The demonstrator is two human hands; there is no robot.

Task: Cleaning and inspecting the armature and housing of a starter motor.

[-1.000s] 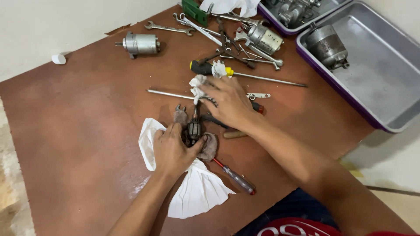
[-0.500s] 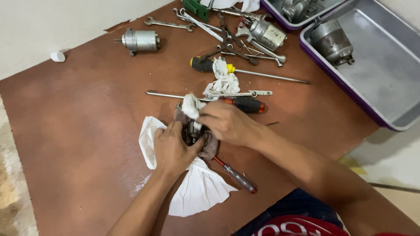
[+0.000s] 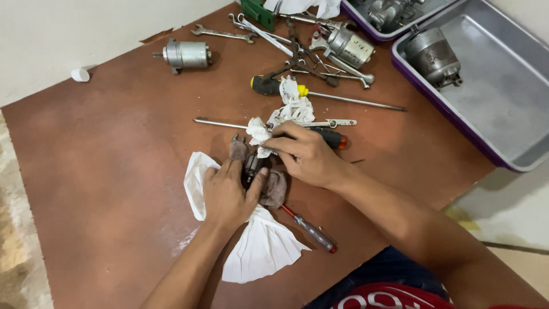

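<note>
Nearby, grey tray (image 3: 503,109) holding metal cylinder (image 3: 433,55), left hand (image 3: 227,194) gripping motor part (image 3: 251,166)

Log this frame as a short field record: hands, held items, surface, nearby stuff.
left hand: pressing a small dark metal part down onto a white cloth
right hand: gripping a crumpled white rag beside the part
surface: brown board
by the hands: red-handled screwdriver lying partly under the cloth; long metal rod
far side: yellow-and-black screwdriver, wrench, grey cylindrical motor
right: purple-rimmed metal tray holding a metal cylinder
</note>
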